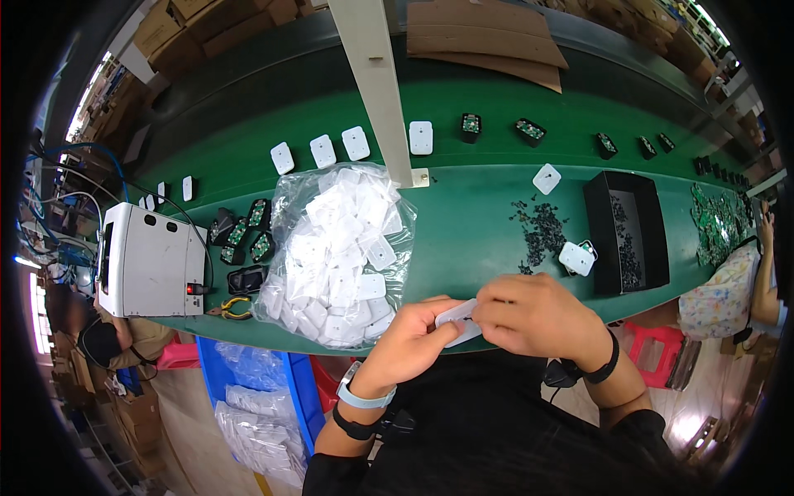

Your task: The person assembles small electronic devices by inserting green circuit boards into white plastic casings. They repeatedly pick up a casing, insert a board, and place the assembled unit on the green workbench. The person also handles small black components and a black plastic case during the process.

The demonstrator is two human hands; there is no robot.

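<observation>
At the bench's near edge my left hand [420, 335] grips a white plastic cover [460, 317] between thumb and fingers. My right hand [529, 312] is closed at the same cover, its fingertips pinched over the face; whatever small part they may hold is hidden. Left of my hands lies a clear bag [273, 240] heaped with white covers [343, 248]. Beyond my right hand are a scatter of small black parts [542, 231], a white cover [547, 178] and another white cover [576, 259] with a wire loop beside it.
An open black box [633, 277] with small black parts stands right. Black housings with green boards [248, 231], yellow-handled pliers [236, 309] and a white machine [157, 256] are left. A metal post [372, 74] rises mid-bench before the green conveyor [447, 99]. Co-workers sit at both sides.
</observation>
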